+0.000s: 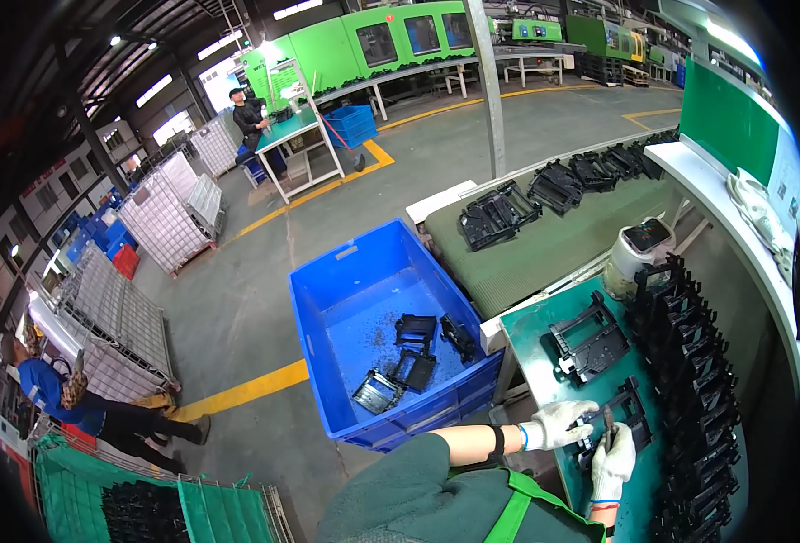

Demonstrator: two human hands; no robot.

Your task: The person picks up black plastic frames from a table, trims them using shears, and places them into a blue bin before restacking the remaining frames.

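My left hand [558, 425], in a white knit glove, has its fingers closed on the edge of a black plastic frame part [633, 409] on the green tabletop [537, 362]. In my gloved right hand [612, 460] is a slim, dark, knife-like tool [609, 422], pointing away from me over the same part. Its exact kind is too small to make out. My hands partly cover the part's near side. Just beyond it lies a second black frame part [590, 344], touched by neither hand.
Stacked black parts [689, 398] line the table's right side, near a white container [639, 253]. A conveyor [499, 276] carries more parts. Left of the table stands a blue bin [345, 249] with several parts inside. One person [250, 118] is at a far table, another [65, 394] at far left.
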